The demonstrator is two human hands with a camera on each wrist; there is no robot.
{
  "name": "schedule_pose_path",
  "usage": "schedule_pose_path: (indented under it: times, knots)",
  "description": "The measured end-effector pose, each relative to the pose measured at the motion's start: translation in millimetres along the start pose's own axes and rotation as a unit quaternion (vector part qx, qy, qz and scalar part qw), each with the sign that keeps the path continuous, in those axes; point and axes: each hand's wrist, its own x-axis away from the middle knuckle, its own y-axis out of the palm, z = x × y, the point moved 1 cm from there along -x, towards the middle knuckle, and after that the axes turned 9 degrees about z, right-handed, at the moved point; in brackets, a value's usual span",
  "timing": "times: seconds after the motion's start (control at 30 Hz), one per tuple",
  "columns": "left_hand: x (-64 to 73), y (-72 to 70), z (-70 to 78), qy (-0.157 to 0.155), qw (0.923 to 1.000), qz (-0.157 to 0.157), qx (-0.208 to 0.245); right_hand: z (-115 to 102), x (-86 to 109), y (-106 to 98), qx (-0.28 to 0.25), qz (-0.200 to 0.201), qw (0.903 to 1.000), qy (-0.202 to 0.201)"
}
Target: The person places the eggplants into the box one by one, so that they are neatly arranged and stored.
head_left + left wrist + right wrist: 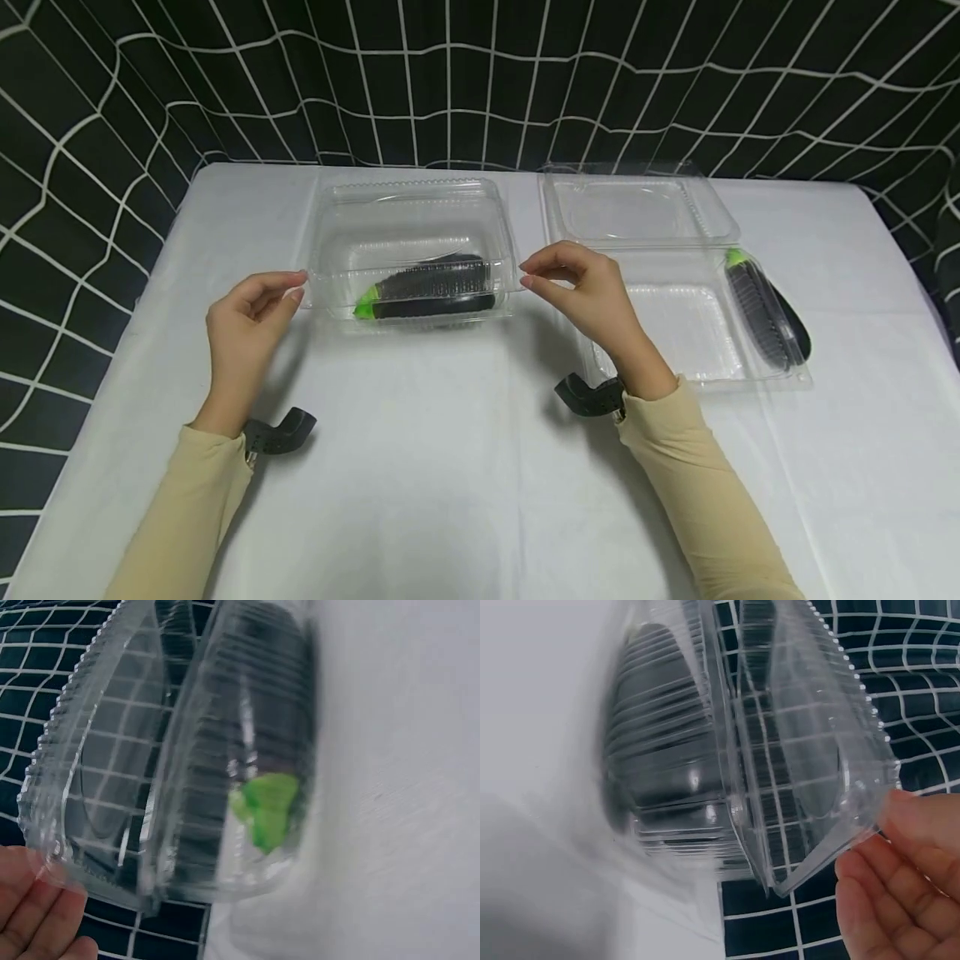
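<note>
A clear plastic clamshell box [408,229] stands between the hands, with a dark eggplant [431,287] with a green cap lying inside along its near side. Its lid is tilted partway down over the base, leaving a wedge-shaped gap in both wrist views. My left hand [246,329] pinches the lid's near left corner between thumb and fingers. At the near right corner, my right hand [588,287] pinches the lid the same way. The eggplant's green cap [268,810] shows through the plastic in the left wrist view.
To the right a second clear clamshell box [690,325] lies with its lid [637,208] folded back. Another eggplant [765,312] rests along its right side. A white cloth [420,467] covers the table, and white netting [450,108] over dark fabric surrounds it at the back and sides.
</note>
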Motion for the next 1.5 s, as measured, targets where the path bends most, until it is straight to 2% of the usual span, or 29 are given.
schedule_pose_path:
  times: [0.33,0.7,0.93,1.07,1.13,1.2,1.33,1.5]
  knots:
    - [10.5,3.4,-12.1,-0.011,0.9992,-0.002,-0.038,6,5.8,1,0.024,-0.043,0.9979,0.043]
    - [12.8,-0.4,-18.6,-0.023,0.9986,0.01,-0.046,9,11.7,7,0.046,-0.072,0.9944,0.063]
    - [14.6,-2.5,-27.8,-0.028,0.9934,-0.029,-0.107,10,14.3,8,0.028,-0.064,0.9953,0.067]
    - [15.6,-3.0,-30.5,-0.046,0.9902,-0.04,-0.126,10,15.2,8,0.024,-0.064,0.9955,0.065]
    - [15.7,-3.3,-32.1,-0.069,0.9908,-0.049,-0.105,10,15.5,8,0.025,-0.063,0.9956,0.064]
    - [16.1,-4.2,-33.2,-0.099,0.9909,-0.065,-0.064,10,15.6,8,0.025,-0.063,0.9959,0.061]
    - [16.3,-6.2,-35.3,-0.154,0.9829,-0.097,0.024,9,16.3,9,0.028,-0.061,0.9964,0.052]
    - [16.1,-7.1,-36.6,-0.183,0.9746,-0.113,0.063,9,17.1,10,0.029,-0.059,0.9969,0.043]
